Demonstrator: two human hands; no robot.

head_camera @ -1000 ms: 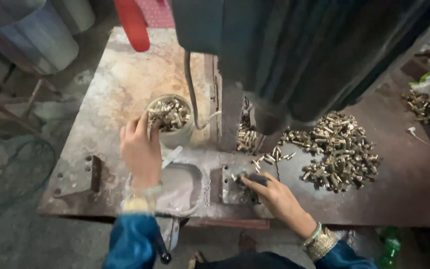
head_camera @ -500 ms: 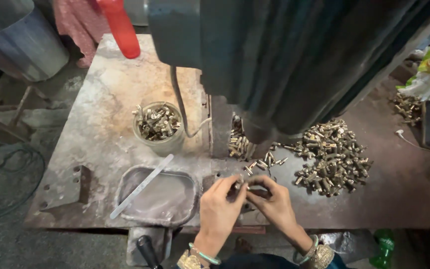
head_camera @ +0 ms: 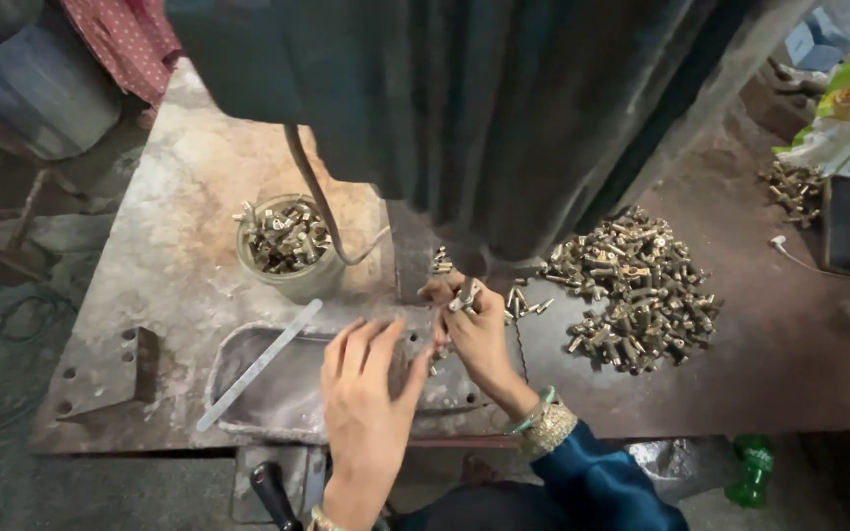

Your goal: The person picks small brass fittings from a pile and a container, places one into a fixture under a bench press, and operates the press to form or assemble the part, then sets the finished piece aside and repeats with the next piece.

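Under the dark machine head, the right hand (head_camera: 474, 329) pinches a small bolt (head_camera: 463, 298) and appears to be setting it in place; the next move calls for exact seating. Beside the tray (head_camera: 248, 393), the left hand (head_camera: 366, 393) hovers spread, whereas half a second ago both hands met together.

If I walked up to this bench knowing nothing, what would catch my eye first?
Probably the big heap of brass-coloured bolts on the rusty metal table, right of the dark machine body that fills the top of the view. Then the right hand, pinching a small bolt up under that machine, with the left hand spread flat over a shallow tray. Left of the machine stands a cup full of similar parts.
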